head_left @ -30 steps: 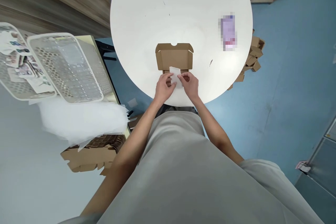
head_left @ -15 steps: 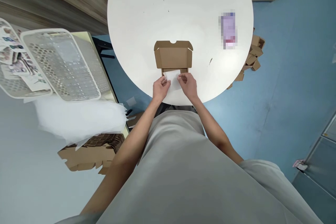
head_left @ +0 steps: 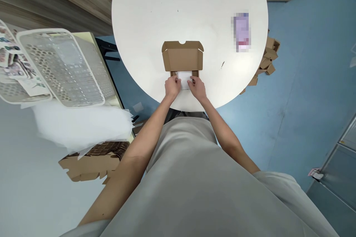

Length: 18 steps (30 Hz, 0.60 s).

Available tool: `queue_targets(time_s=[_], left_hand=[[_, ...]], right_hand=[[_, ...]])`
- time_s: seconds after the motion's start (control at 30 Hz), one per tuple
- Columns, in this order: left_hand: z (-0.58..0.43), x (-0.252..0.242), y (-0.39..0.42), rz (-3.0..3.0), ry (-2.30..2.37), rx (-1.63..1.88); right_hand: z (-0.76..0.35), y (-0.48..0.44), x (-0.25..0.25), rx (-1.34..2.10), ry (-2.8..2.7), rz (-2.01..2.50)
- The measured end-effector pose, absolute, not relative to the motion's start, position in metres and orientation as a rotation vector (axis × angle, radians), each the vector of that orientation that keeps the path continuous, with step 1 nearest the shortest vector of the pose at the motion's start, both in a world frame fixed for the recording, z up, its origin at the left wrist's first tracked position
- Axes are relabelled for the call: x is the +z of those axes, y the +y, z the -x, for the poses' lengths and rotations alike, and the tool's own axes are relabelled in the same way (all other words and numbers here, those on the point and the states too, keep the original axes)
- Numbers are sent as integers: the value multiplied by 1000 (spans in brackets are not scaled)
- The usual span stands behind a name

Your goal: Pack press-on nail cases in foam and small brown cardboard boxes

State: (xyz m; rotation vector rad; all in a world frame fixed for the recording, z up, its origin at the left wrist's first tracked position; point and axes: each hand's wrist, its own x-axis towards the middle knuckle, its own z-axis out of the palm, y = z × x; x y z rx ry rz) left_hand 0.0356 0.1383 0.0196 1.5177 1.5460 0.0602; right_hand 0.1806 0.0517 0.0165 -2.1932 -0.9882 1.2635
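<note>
A small brown cardboard box (head_left: 183,59) lies on the white round table, its lid folded back away from me. Inside its tray sits a flat white packet (head_left: 185,80), perhaps wrapped in thin sheet. My left hand (head_left: 172,87) grips the packet's left side, with its fingers curled over the tray. On the opposite side my right hand (head_left: 197,89) holds the packet's right edge between thumb and fingers. Part of the tray is hidden under both hands.
On the round table (head_left: 144,26) a blurred purple item (head_left: 242,31) lies to the right. At left stand a white basket (head_left: 62,68), a stack of thin white sheets (head_left: 83,124) and flattened cardboard boxes (head_left: 89,166). More brown boxes (head_left: 268,57) lie on the floor beyond the table's right edge.
The white packet has gone from tilted over the box's near edge to lying flatter in the tray. Both hands have moved along with it, the left one slightly rightward.
</note>
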Motion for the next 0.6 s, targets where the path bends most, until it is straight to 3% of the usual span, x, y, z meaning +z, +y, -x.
queue_targets(time_s=[0.4, 0.6], left_hand=[[-42, 52, 139, -1784, 1517, -247], [-4, 57, 168, -1661, 1695, 178]], right_hand=[[-174, 47, 19, 1194, -1265, 2173], [-218, 54, 40, 926, -982, 2161]])
